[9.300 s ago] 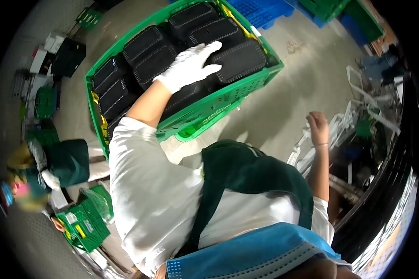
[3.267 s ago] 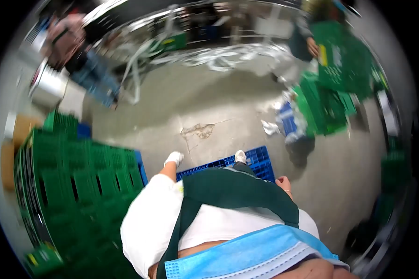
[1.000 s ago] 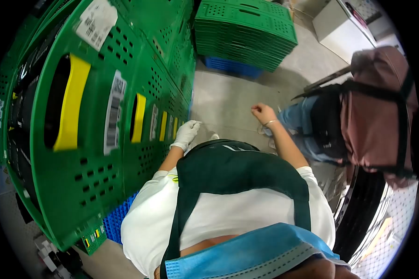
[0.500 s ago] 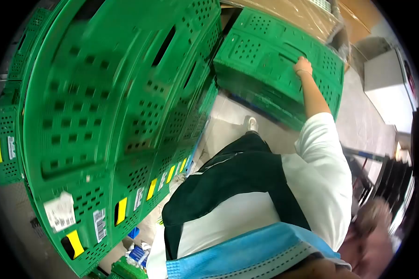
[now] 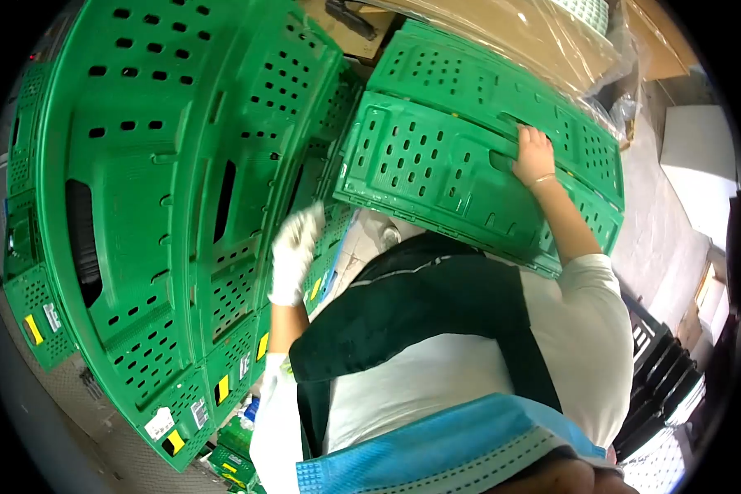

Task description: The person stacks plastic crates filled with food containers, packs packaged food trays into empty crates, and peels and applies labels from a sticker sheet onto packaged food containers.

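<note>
My bare right hand (image 5: 533, 154) grips the edge of a perforated panel beside the handle slot of a green folding crate (image 5: 420, 169). That panel lies tilted toward me, close to my body, and a second green panel (image 5: 436, 70) shows just behind it. My left hand (image 5: 298, 251), in a white glove, is raised between my body and a tall stack of green crates (image 5: 140, 247). Its fingers are smeared by motion, so their closure is unclear. It appears apart from the crate under my right hand.
The stack at left carries yellow tags and white labels (image 5: 159, 423). Cardboard under clear plastic wrap (image 5: 510, 33) stands behind the crate. To the right are a white box (image 5: 700, 169) and black stacked crates (image 5: 663, 370). Grey floor (image 5: 646, 214) shows at right.
My gloved left hand has come into view beside the stack. The crate panel under my right hand has shifted and tilted toward me, and the right hand has moved with it.
</note>
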`<state>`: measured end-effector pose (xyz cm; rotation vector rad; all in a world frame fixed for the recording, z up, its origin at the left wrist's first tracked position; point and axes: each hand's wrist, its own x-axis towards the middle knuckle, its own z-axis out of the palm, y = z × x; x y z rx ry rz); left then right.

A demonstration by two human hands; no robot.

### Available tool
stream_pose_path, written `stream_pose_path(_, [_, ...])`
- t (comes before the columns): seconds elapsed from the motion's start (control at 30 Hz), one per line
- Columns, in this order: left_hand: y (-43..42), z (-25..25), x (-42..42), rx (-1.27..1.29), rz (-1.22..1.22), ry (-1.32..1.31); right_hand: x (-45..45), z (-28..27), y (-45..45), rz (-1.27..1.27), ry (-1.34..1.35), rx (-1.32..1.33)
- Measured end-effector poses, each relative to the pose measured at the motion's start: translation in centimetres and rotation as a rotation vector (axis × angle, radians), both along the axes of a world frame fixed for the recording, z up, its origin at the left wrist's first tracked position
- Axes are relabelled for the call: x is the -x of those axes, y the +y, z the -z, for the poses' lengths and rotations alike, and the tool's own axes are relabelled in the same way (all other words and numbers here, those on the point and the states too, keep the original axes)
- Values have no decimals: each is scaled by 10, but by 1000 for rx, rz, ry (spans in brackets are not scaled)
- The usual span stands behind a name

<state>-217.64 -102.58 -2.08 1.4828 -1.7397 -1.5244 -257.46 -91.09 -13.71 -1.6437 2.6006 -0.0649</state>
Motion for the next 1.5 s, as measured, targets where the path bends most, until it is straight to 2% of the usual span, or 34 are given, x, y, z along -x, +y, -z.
stream_pose_path(0.03, [-15,-30,39,121,57,38,-3,3,8,-31,73,86])
stream_pose_path(0.07, [-32,-50,71,355,162,1,-14,0,16,-92,53,39])
stream_pose_path(0.13, [-55,-78,133,735,459,44,-39,-24,32,-91,-131,-364])
stream_pose_path(0.2, [-61,-82,200,431,862,-231,-52,-75,58,-274,-410,-245])
stream_pose_path(0.27, [-53,-31,264,17,1303,-465,-50,-121,65,-692,-764,-577])
stream_pose_path(0.3, [-40,2,283,116,1365,-679,-50,-121,60,-684,-767,-584])
stream_pose_path(0.33, [-27,37,291,223,1413,-898,-47,-117,49,-707,-1004,-759])
stream_pose_path(0.37, [-19,70,290,205,1451,-976,-38,-109,38,-723,-1241,-930])
stream_pose_path(0.4, [-12,99,287,179,1486,-1056,-24,-81,27,-577,-1279,-855])
stream_pose_path(0.43, [-4,120,283,219,1384,-1037,-14,-26,30,-574,-1073,-225])
stream_pose_path(0.5, [12,135,281,284,1196,-990,0,29,14,-384,70,94])
stream_pose_path(0.57, [26,132,273,366,1154,-926,15,56,4,-234,-109,-259])
stream_pose_path(0.63, [33,130,270,409,1122,-930,26,-2,-16,-170,-201,-515])
stream_pose_path(0.7, [30,135,270,215,978,-912,53,-74,-42,-77,-158,-401])
stream_pose_path(0.77, [28,141,270,61,839,-867,115,-101,-73,-12,-14,-302])
stream_pose_path(0.8, [27,147,270,41,796,-855,134,-117,-80,69,-34,-143])
stream_pose_path(0.87, [19,105,270,-9,775,-848,146,-119,-89,132,34,-129])
stream_pose_path(0.93, [-13,49,252,-1,828,-784,120,-127,-87,65,370,-96])
stream_pose_path(0.97, [-34,22,229,107,802,-776,137,-101,-79,-38,428,-4])
stream_pose_path(1.0, [-60,12,196,181,707,-652,140,-86,-64,-77,445,262])
stream_pose_path(1.03, [-75,5,170,218,467,-662,134,-78,-50,-106,462,532])
stream_pose_path(1.07, [-95,-5,150,101,278,-598,120,-72,-32,-62,399,586])
stream_pose_path(1.1, [-105,23,125,293,342,-522,106,-60,-10,-91,370,540])
stream_pose_path(1.13, [-93,18,130,677,289,-709,97,-27,12,-126,233,370])
stream_pose_path(1.17, [-95,24,130,759,271,-665,81,-2,36,-50,27,89])
stream_pose_path(1.2, [-98,33,128,839,255,-622,55,12,45,192,-119,-388])
stream_pose_path(1.23, [-93,9,139,451,309,-650,50,37,51,396,-378,-711])
stream_pose_path(1.37, [-96,20,135,717,330,-696,46,48,58,510,-534,-516])
stream_pose_path(1.4, [-94,13,137,611,358,-678,51,51,60,524,-603,-496])
stream_pose_path(1.43, [-95,12,136,573,373,-696,41,38,59,520,-472,-389])
stream_pose_path(1.5, [-104,8,132,537,398,-709,53,1,64,552,-458,-352])
